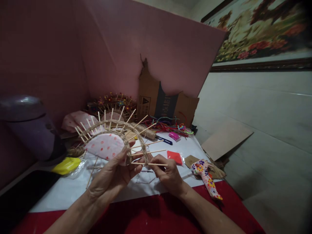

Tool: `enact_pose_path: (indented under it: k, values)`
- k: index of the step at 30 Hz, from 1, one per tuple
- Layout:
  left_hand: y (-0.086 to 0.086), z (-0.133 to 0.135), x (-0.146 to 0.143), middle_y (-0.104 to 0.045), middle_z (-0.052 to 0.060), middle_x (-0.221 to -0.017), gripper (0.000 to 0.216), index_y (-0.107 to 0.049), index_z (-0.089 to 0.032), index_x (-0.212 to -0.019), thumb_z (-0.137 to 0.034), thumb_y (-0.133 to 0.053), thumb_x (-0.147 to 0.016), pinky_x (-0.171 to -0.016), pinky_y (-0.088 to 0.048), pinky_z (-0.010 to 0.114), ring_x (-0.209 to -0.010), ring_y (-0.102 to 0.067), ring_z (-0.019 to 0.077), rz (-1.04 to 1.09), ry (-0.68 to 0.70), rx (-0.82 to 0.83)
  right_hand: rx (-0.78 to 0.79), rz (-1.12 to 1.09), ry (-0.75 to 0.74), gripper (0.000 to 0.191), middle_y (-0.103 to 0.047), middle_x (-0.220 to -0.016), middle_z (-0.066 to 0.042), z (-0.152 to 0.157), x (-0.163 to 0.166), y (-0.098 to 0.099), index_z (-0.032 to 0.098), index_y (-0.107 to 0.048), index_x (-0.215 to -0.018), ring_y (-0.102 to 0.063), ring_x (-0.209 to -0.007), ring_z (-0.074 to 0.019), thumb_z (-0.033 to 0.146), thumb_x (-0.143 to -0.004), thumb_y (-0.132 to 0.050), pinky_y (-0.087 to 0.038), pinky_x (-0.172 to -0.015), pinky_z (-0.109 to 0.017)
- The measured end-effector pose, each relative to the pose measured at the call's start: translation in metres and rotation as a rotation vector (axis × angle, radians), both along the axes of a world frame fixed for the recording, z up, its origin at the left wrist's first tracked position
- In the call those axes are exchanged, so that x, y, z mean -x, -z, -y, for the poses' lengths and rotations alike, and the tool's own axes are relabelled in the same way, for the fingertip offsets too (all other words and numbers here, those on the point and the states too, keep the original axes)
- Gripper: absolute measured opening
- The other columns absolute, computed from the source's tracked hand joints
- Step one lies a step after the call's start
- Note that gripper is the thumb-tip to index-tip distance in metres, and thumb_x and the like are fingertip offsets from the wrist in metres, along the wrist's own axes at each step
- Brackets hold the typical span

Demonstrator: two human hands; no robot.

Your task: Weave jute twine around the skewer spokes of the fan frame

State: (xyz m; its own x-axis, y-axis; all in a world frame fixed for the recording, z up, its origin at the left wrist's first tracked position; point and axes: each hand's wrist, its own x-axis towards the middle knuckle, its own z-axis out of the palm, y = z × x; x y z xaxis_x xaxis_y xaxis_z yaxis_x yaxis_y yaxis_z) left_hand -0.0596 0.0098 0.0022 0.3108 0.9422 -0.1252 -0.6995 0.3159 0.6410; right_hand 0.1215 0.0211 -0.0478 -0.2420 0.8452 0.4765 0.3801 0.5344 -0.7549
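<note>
My left hand (117,172) grips a half-round craft piece by its lower right end. The craft piece (104,146) has a white fabric centre with pink-red dots, edged in twine. Thin wooden sticks fan outward from it, and an arch of twine (124,123) runs across them. At the right end of that arch, my right hand (168,172) pinches with thumb and fingers near the lowest stick (157,164). Whether the fingers hold the twine, the stick or both is hidden. Behind stands a similar piece (117,100) decorated with small coloured flowers.
A twine roll (147,132), blue-handled cutter (164,139) and coloured pipe cleaners (168,125) lie behind. Clay packets, yellow (67,165), red (175,157) and magenta (174,136), surround the work. A flower-patterned glue gun (207,177) lies right; torn cardboard (168,100) stands at the back.
</note>
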Motion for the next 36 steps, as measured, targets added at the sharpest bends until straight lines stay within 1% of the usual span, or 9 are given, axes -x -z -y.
enact_pose_path:
  k: [2, 4, 8, 14, 20, 25, 27, 30, 36]
  values:
    - [-0.001, 0.000, 0.000, -0.069, 0.011, -0.091, 0.038, -0.048, -0.017, -0.116, -0.003, -0.044, -0.081, -0.065, -0.054, 0.028, -0.071, -0.067, 0.0169, 0.013, 0.021, 0.002, -0.030, 0.020, -0.020, 0.014, -0.053, -0.058, 0.001, 0.000, 0.000, 0.000, 0.016, -0.058, -0.072, -0.045, -0.051, -0.0084, 0.024, -0.082, -0.051, -0.037, -0.051, -0.021]
    - [-0.001, 0.000, 0.001, -0.069, 0.010, -0.093, 0.039, -0.052, -0.014, -0.111, 0.002, -0.044, -0.077, -0.064, -0.054, 0.025, -0.073, -0.067, 0.0170, 0.024, 0.032, 0.020, -0.048, 0.023, -0.020, 0.012, -0.055, -0.061, 0.000, 0.000, 0.000, 0.002, 0.016, -0.058, -0.074, -0.046, -0.052, -0.0089, 0.022, -0.082, -0.051, -0.037, -0.052, -0.021]
    - [0.001, -0.001, 0.003, -0.070, 0.011, -0.086, 0.026, -0.061, -0.007, -0.095, 0.001, -0.045, -0.077, -0.061, -0.055, 0.024, -0.069, -0.066, 0.0167, 0.009, 0.031, 0.062, -0.079, 0.007, 0.019, 0.011, -0.054, -0.058, 0.001, 0.000, 0.000, 0.005, 0.016, -0.058, -0.073, -0.044, -0.049, -0.0086, 0.022, -0.080, -0.053, -0.036, -0.048, -0.021]
    - [0.007, -0.006, 0.004, -0.071, 0.011, -0.077, 0.020, -0.063, -0.009, -0.082, -0.004, -0.045, -0.080, -0.061, -0.054, 0.027, -0.065, -0.065, 0.0155, -0.005, -0.032, 0.047, -0.156, -0.028, 0.044, 0.012, -0.060, -0.061, -0.001, 0.001, -0.002, 0.002, 0.017, -0.061, -0.076, -0.050, -0.051, -0.0099, 0.023, -0.081, -0.051, -0.040, -0.049, -0.020]
    - [0.007, -0.005, 0.004, -0.070, 0.010, -0.078, 0.019, -0.061, -0.012, -0.090, -0.009, -0.044, -0.083, -0.064, -0.053, 0.030, -0.069, -0.065, 0.0154, 0.011, -0.037, 0.046, -0.167, 0.001, 0.034, 0.011, -0.059, -0.059, -0.002, 0.002, -0.001, 0.002, 0.015, -0.063, -0.078, -0.049, -0.048, -0.0095, 0.021, -0.080, -0.054, -0.039, -0.047, -0.021]
    - [0.008, -0.006, 0.005, -0.069, 0.009, -0.082, 0.022, -0.059, -0.013, -0.099, -0.011, -0.045, -0.083, -0.061, -0.052, 0.027, -0.068, -0.064, 0.0151, 0.022, -0.029, 0.046, -0.185, -0.010, -0.008, 0.014, -0.063, -0.068, -0.005, 0.003, 0.001, 0.004, 0.015, -0.065, -0.084, -0.054, -0.055, -0.0109, 0.021, -0.081, -0.052, -0.042, -0.052, -0.022]
    - [0.009, -0.007, 0.005, -0.069, 0.009, -0.083, 0.024, -0.059, -0.014, -0.102, -0.010, -0.045, -0.083, -0.061, -0.052, 0.026, -0.071, -0.064, 0.0151, 0.021, -0.046, 0.060, -0.196, -0.007, -0.012, 0.014, -0.063, -0.066, -0.005, 0.003, 0.001, 0.006, 0.016, -0.065, -0.083, -0.054, -0.054, -0.0114, 0.022, -0.080, -0.053, -0.043, -0.052, -0.022]
    - [0.007, -0.008, 0.006, -0.069, 0.010, -0.085, 0.024, -0.059, -0.014, -0.102, -0.009, -0.045, -0.083, -0.065, -0.052, 0.026, -0.074, -0.064, 0.0150, 0.013, -0.058, 0.061, -0.194, 0.016, -0.014, 0.012, -0.062, -0.065, -0.004, 0.005, 0.001, 0.007, 0.016, -0.064, -0.080, -0.053, -0.052, -0.0112, 0.022, -0.080, -0.054, -0.042, -0.051, -0.022]
    - [0.004, -0.008, 0.006, -0.069, 0.011, -0.091, 0.021, -0.060, -0.015, -0.099, -0.012, -0.046, -0.083, -0.076, -0.050, 0.032, -0.082, -0.064, 0.0184, 0.016, -0.027, -0.031, -0.210, 0.069, -0.004, 0.010, -0.056, -0.056, -0.001, 0.012, 0.001, 0.002, 0.016, -0.061, -0.076, -0.044, -0.047, -0.0090, 0.020, -0.080, -0.053, -0.036, -0.048, -0.022]
